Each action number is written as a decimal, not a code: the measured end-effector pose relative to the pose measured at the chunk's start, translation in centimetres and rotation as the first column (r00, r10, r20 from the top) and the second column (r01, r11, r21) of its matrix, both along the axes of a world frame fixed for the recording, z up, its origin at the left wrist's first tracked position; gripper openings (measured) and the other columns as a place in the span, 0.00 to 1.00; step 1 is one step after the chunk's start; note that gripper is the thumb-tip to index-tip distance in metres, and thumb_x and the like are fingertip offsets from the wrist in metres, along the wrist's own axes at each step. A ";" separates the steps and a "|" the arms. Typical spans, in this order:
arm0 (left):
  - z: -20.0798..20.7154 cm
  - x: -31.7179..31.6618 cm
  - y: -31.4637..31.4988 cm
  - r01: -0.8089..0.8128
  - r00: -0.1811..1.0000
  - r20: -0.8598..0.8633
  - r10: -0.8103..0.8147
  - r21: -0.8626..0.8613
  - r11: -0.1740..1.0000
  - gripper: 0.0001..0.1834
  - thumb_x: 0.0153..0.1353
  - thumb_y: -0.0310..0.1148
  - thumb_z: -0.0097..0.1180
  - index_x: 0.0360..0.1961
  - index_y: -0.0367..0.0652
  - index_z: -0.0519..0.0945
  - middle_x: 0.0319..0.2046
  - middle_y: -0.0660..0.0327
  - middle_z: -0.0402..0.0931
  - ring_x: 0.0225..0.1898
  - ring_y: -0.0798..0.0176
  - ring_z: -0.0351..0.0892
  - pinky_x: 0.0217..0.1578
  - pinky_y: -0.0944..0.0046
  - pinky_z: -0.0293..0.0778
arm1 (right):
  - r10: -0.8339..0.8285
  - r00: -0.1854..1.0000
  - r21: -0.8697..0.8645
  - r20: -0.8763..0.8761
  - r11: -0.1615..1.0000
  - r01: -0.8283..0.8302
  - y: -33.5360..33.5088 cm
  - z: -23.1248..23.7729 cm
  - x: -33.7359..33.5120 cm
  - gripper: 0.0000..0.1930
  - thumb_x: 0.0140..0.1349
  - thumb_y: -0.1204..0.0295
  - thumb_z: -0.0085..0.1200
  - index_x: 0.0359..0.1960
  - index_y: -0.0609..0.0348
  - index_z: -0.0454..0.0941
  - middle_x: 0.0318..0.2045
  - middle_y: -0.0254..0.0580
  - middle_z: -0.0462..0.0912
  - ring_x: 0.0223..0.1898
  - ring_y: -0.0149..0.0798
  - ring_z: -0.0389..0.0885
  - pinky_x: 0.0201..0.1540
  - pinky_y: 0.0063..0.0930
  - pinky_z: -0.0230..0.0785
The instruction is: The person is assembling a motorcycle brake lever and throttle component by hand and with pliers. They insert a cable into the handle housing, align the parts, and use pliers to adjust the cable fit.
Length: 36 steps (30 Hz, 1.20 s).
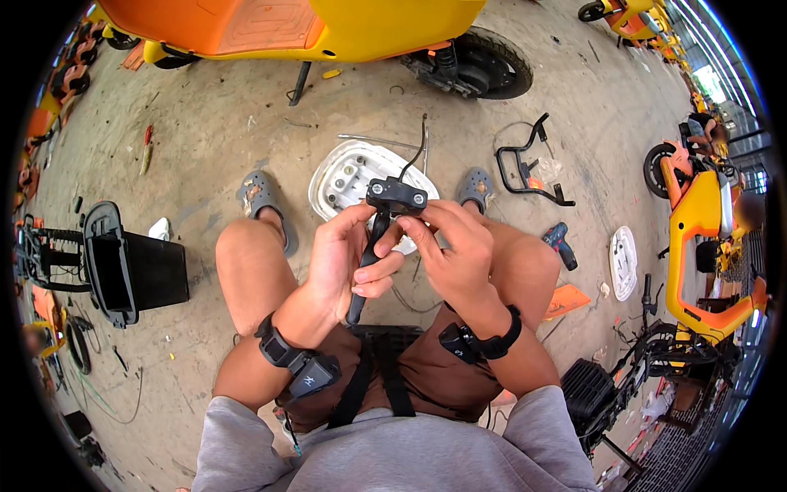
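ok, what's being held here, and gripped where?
A black brake lever assembly. Left hand wraps the lever's shaft; right hand pinches the clamp housing at its top end.

Both forearms rise from the near edge and meet over the knees. The left hand (344, 258) curls its fingers shut in a grip; the right hand (449, 246) pinches with its fingertips just beside it.

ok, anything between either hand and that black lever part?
Nothing visible. The left hand and right hand both grip the black brake lever directly, above the lap.
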<state>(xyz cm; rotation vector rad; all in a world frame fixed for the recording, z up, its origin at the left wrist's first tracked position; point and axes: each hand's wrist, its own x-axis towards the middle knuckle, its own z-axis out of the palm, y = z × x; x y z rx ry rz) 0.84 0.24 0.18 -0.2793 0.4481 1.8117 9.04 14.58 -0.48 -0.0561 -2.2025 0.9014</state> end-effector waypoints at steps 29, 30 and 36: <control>-0.5 -0.6 -0.2 0.003 1.000 0.003 -0.004 0.022 1.000 0.19 0.70 0.45 0.38 0.30 0.40 0.67 0.19 0.65 0.60 0.10 0.73 0.52 0.06 0.74 0.46 | 0.002 1.000 0.040 -0.005 0.999 -0.001 -0.2 -0.6 -0.5 0.04 0.55 0.77 0.65 0.32 0.62 0.83 0.26 0.44 0.84 0.26 0.45 0.82 0.27 0.33 0.72; -0.2 -0.6 -0.2 0.006 1.000 0.008 -0.006 -0.005 1.000 0.22 0.70 0.46 0.37 0.23 0.40 0.65 0.16 0.66 0.58 0.10 0.73 0.51 0.06 0.73 0.45 | 0.005 1.000 0.098 -0.017 0.995 -0.004 -0.1 -0.6 -0.4 0.04 0.55 0.77 0.64 0.32 0.62 0.83 0.26 0.44 0.83 0.25 0.45 0.81 0.26 0.33 0.71; 0.3 -0.4 0.1 0.012 1.000 -0.001 -0.012 -0.078 0.997 0.23 0.69 0.46 0.37 0.21 0.41 0.64 0.13 0.68 0.55 0.09 0.73 0.51 0.07 0.73 0.45 | -0.004 0.991 0.079 0.134 0.997 -0.006 -0.1 -0.4 -0.1 0.05 0.58 0.74 0.63 0.34 0.61 0.82 0.26 0.44 0.82 0.25 0.47 0.80 0.26 0.33 0.70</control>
